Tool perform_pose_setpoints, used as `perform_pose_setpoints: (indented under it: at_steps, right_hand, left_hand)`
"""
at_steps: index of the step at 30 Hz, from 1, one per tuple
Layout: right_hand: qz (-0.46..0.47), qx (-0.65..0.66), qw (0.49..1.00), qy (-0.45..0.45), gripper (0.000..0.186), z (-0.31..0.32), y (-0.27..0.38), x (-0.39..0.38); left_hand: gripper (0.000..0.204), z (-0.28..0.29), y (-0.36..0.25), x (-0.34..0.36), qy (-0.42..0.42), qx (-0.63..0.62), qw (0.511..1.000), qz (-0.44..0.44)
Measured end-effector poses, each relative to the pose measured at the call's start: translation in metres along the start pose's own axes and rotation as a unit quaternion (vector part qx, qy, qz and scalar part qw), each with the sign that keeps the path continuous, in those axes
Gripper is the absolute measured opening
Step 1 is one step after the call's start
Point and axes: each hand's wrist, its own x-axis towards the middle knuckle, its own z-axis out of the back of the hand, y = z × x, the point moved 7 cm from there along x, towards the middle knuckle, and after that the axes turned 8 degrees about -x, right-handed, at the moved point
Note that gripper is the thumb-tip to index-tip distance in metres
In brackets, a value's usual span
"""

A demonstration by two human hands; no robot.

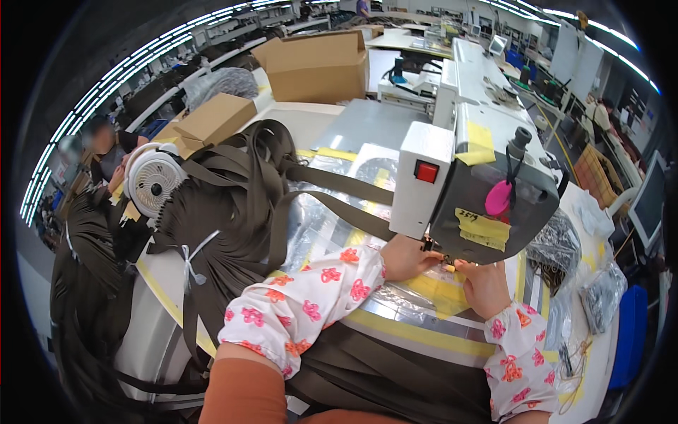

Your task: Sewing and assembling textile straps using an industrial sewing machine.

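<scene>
Dark straps (346, 213) run across the bench (300, 119) to the sewing machine (487, 194); low against it, the left hand (409, 257) and right hand (487, 288) nearly meet. Whether their fingers (465, 267) grip anything, I can't tell.

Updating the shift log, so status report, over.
Left hand and right hand close together below front of machine. Dark straps lead toward it from left. Machine blocks view beyond.

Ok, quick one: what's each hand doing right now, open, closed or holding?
Left hand: at the machine head, grip cannot be told.
Right hand: close by, grip also unclear.
</scene>
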Motion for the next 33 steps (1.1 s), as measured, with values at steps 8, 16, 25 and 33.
perform_pose_setpoints:
  at_steps: [8, 16, 25, 33]
  right_hand:
    - [0.003, -0.031, 0.997, -0.074, 0.031, -0.002, 0.001, -0.012]
    - [-0.014, 0.026, 0.999, -0.037, 0.032, -0.008, 0.002, -0.015]
    - [0.033, 0.003, 0.997, -0.072, 0.025, 0.002, 0.023, -0.026]
    - [0.035, -0.029, 0.996, -0.081, 0.022, 0.004, 0.022, -0.027]
  left_hand:
    - [0.021, 0.003, -0.017, -0.001, -0.023, 0.035, 0.995, -0.086]
    - [0.021, 0.004, -0.019, -0.005, 0.003, 0.02, 0.999, -0.043]
    - [0.017, -0.01, -0.049, -0.021, 0.13, 0.156, 0.948, -0.246]
    - [0.014, -0.013, -0.043, -0.017, 0.154, 0.187, 0.944, -0.223]
